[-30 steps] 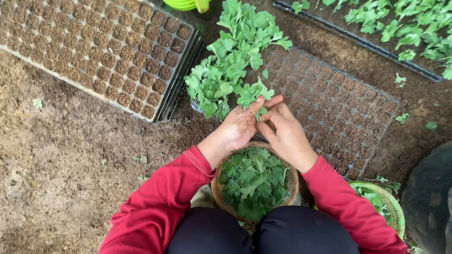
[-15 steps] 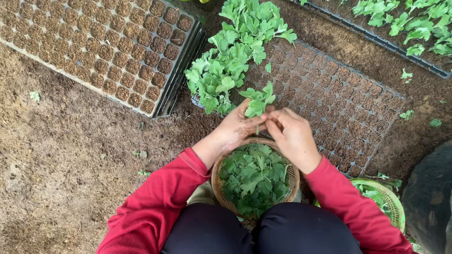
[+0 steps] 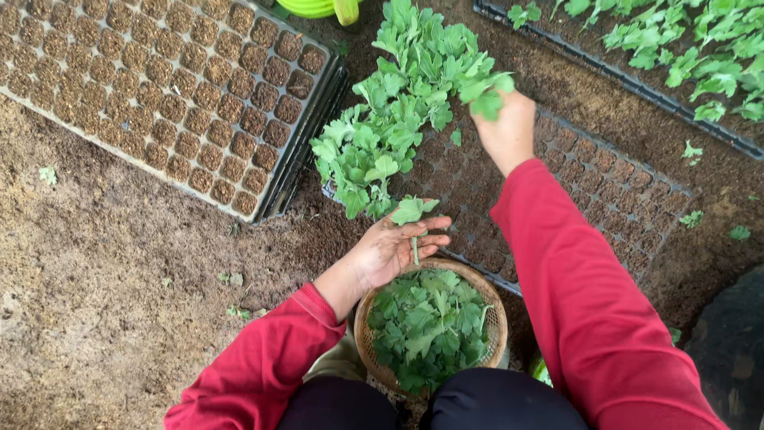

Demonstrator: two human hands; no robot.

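Cuttings in both hands, above a soil-filled seedling tray.

Green leafy cuttings [image 3: 430, 322] filled the round woven basket [image 3: 374, 350] at the person's knees, and 1 more cutting [image 3: 412, 213] sat pinched by its stem in the left hand [image 3: 394, 247], just above the basket's rim. The right hand [image 3: 505, 131] was stretched out over the black cell tray [image 3: 605, 199], fingers closed on another cutting [image 3: 487, 91] at the edge of the planted rows [image 3: 398, 119]. That tray's nearer cells held only soil. A second tray [image 3: 159, 95] to the left held soil plugs alone; a third [image 3: 676, 48] at top right held seedlings. Half a second before, both hands were together at the basket's far rim; since then the right had reached forward.
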